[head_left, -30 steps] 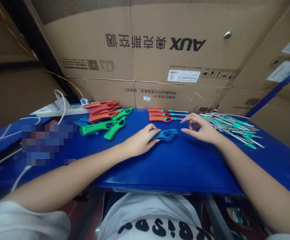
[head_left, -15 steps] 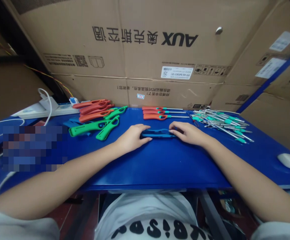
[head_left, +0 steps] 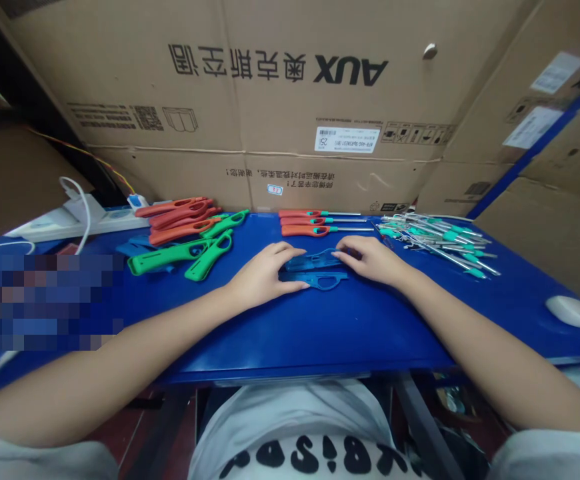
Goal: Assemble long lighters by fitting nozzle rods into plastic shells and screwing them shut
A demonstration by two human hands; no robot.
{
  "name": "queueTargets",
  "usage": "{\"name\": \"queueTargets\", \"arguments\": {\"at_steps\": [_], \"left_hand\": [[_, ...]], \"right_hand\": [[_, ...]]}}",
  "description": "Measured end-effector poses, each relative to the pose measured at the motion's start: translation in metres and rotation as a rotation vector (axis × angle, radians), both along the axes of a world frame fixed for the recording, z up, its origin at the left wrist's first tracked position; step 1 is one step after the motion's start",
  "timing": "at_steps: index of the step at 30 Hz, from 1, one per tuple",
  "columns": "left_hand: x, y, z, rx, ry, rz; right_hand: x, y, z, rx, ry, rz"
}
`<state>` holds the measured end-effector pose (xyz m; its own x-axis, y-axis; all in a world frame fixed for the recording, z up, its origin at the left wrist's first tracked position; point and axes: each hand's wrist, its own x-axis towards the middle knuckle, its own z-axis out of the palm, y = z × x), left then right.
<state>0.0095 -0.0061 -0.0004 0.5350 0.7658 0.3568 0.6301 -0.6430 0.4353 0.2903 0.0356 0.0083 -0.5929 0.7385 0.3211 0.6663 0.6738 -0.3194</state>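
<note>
Two blue plastic halves of a long-neck lighter casing lie apart, one behind the other, at the middle of the blue table. My left hand point(head_left: 265, 275) has its thumb and fingers around the left ends of both. The front casing half point(head_left: 324, 281) shows its trigger loop and lies by my left thumb. Behind it, the rear casing half point(head_left: 315, 259) shows its hollow side, and my right hand point(head_left: 370, 259) pinches its right end. Beyond my hands lie three orange-handled lighters point(head_left: 306, 230) with metal tubes and green triggers.
Orange casings point(head_left: 185, 215) and green casings point(head_left: 167, 259) are piled at the left, with blue ones beneath. Several metal lighter tubes point(head_left: 445, 240) with green parts lie back right. A white mouse point(head_left: 575, 312) rests at the right. Cardboard point(head_left: 280, 107) walls the back; a power strip point(head_left: 65, 223) sits back left.
The blue casing has come apart into two halves, the rear one tilting back from the front one. My hands stay in nearly the same place. The view has shifted slightly.
</note>
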Motion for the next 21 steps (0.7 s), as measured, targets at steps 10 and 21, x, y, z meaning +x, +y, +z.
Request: {"name": "queueTargets", "arguments": {"at_steps": [10, 21], "left_hand": [[-0.020, 0.002, 0.035, -0.059, 0.302, -0.003], [-0.016, 0.014, 0.008, 0.043, 0.227, -0.056]], "right_hand": [[0.022, 0.012, 0.012, -0.032, 0.273, -0.337], [0.013, -0.006, 0.018, -0.571, 0.011, 0.149]]}}
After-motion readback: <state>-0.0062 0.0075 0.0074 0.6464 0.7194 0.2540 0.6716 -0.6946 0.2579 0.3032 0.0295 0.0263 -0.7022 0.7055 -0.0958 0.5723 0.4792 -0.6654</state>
